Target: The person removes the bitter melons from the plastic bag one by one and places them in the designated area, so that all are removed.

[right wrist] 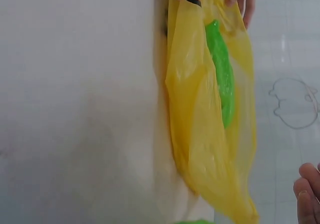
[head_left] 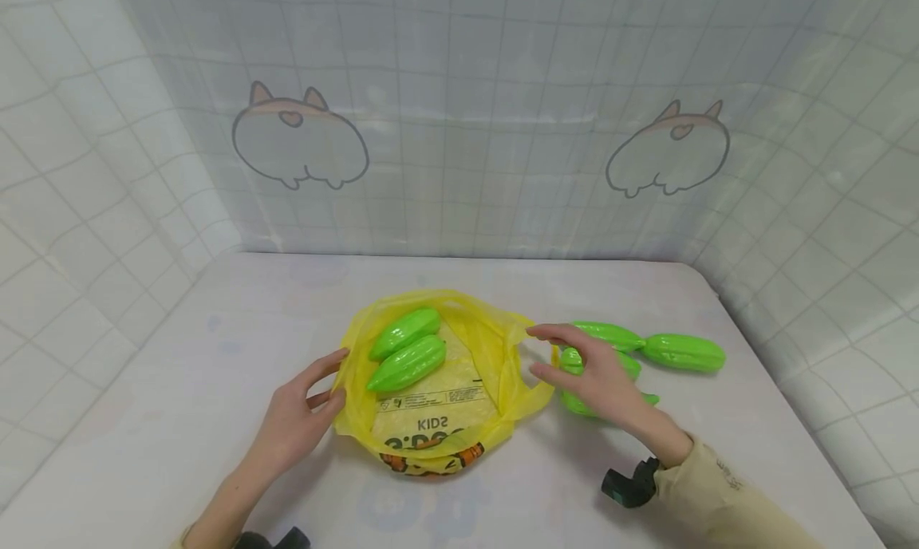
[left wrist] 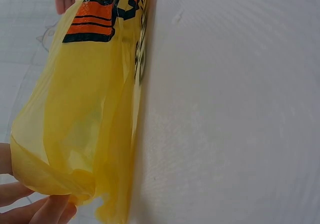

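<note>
A yellow plastic bag (head_left: 506,373) lies with its mouth spread wide in the head view. Inside it are two glossy green, ribbed, gourd-like vegetables (head_left: 408,363). At the bag's left rim is my left hand (head_left: 290,421), thumb and fingers spread apart, fingertips touching the yellow film. My right hand (head_left: 599,377) hovers off the right side, thumb and fingers parted with nothing between them, its fingertips near the bag's handle loop. Beneath and behind it lie several more green vegetables (head_left: 685,352), partly hidden by the hand. One green vegetable (right wrist: 222,78) shows inside the bag in the right wrist view.
The white table (head_left: 237,333) extends around the bag. Behind it hangs a tile-patterned sheet (head_left: 481,134) with two printed animal outlines, and similar tiled sheets rise at both sides. A black wrist device (head_left: 632,485) is on the right wrist.
</note>
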### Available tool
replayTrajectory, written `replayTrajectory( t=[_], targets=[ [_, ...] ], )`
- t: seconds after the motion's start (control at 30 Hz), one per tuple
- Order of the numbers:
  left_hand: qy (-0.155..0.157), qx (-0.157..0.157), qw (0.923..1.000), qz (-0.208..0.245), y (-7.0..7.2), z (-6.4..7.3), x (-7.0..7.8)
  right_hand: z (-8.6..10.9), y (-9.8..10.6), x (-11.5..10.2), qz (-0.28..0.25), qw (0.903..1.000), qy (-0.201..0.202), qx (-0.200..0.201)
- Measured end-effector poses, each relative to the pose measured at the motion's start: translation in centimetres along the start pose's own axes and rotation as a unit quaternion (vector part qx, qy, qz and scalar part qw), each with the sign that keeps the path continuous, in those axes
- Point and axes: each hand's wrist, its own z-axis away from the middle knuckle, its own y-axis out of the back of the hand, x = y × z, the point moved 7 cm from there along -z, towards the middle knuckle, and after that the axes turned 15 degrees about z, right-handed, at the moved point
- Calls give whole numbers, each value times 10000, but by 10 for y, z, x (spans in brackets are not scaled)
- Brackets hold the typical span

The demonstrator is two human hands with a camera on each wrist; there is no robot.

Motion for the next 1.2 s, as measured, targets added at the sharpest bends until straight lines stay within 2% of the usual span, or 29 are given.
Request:
replayTrajectory(
  t=[0.37, 0.6, 1.2],
  targets=[
    [-37, -17, 10000, 3, 0, 0, 1, -15, -10, -23, -77, 9994, 321, -72],
    [-110, -23, 9999, 5, 0, 0, 2, -27, -21, -29, -256, 9988, 234, -334],
    [-54, -40, 10000, -8, 0, 1, 3, -55, -48, -51, 177, 9964, 468, -689]
  ],
)
